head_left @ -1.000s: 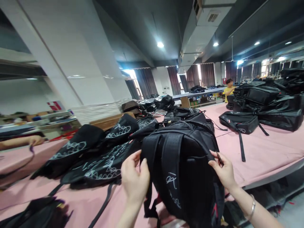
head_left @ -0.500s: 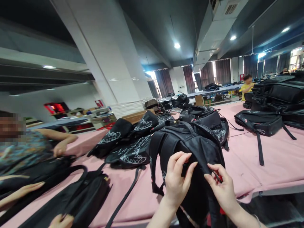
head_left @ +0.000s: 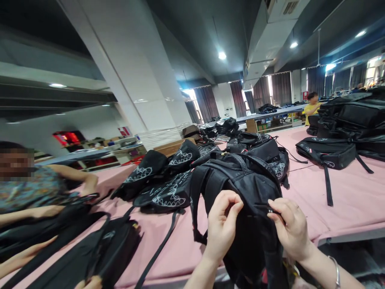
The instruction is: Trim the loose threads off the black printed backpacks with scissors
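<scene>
A black backpack [head_left: 252, 176] stands before me on the pink-covered table, with its shoulder straps on the left side. My left hand [head_left: 224, 222] is closed in a pinch at the backpack's edge; whatever sits between its fingertips is too small to make out. Small dark thread snips [head_left: 262, 206] are held in my right hand [head_left: 290, 224], their narrow tip pointing left across the backpack's side panel. A gap separates my two hands. The lower part of the backpack hangs toward me, partly behind my wrists.
Black backpacks with white line drawings [head_left: 170, 192] lie beyond on the pink table [head_left: 315, 188]. A high pile of black bags [head_left: 351, 116] is at the right. On the left a co-worker [head_left: 30, 188] handles black bags, and another person's hand touches a bag [head_left: 90, 253] nearby.
My left fingers have closed from a loose pinch. My right hand has risen slightly and turned, so the snips now point left. The co-worker's arm at the left has shifted.
</scene>
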{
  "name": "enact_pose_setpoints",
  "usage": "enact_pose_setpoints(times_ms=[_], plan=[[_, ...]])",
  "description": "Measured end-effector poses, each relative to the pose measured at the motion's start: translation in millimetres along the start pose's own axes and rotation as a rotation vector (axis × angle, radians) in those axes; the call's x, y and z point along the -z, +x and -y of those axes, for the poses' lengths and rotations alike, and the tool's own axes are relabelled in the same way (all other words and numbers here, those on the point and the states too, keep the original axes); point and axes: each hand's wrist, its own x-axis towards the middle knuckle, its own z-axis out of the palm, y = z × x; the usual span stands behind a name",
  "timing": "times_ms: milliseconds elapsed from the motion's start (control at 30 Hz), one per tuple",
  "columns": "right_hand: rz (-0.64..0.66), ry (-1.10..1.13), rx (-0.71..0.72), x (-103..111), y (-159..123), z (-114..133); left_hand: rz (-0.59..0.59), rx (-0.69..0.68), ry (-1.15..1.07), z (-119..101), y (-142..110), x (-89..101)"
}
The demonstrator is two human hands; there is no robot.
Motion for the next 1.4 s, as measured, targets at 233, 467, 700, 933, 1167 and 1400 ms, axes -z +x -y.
enact_pose_setpoints(times_ms=[233, 467, 700, 933, 1167, 1400], plan=[[0.052, -0.235, 0.208, 2.7, 18.7, 6.8, 0.019, 0.005, -0.021, 1.4, -2.4, -0.5], [0.077, -0.006, 0.06, 1.6, 24.4, 3.7, 0.009, 0.029, -0.087, 4.8, -7.0, 2.4], [0.125, 0.399, -0.384, -6.0, 45.3, -27.3, -0.112, -0.165, 0.08, 5.1, -16.5, 1.7], [0.13, 0.36, -0.429, -14.4, 60.7, -22.9, -0.122, -0.284, 0.529, -13.2, 38.0, 15.4], [0.166, 0.357, -0.434, -12.5, 64.9, -11.4, 0.234, -0.217, 0.867, -18.9, 88.8, 13.7], [0.207, 0.212, -0.385, -6.0, 78.9, -2.7, 0.157, -0.255, 0.801, -11.1, 86.1, 1.0]])
